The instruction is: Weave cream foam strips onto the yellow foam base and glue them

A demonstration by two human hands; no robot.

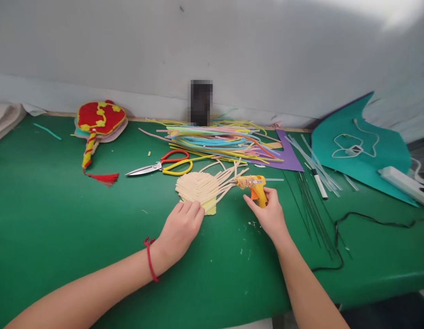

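Note:
My left hand (182, 228), wearing a red cord bracelet, has its fingers closed and pressed down at the lower edge of a cream piece (194, 186) made of fuzzy pipe-cleaner strips. The strips overlap in a chevron, and their loose ends fan out to the right. Part of a pale yellow backing (211, 208) shows beneath. In my right hand (269, 214) is a yellow hot glue gun (258, 185), gripped by its handle near the orange trigger. Its nozzle points left over the loose strip ends, and a clear glue stick protrudes from its back.
Red-and-yellow-handled scissors (160, 167) lie beyond the cream piece, before a pile of coloured pipe cleaners (215, 141). A red fan (100, 119) with a tassel is at left. Glue sticks (316, 164), green wires (315, 214), a marker (320, 183) and a black cable (338, 242) lie right.

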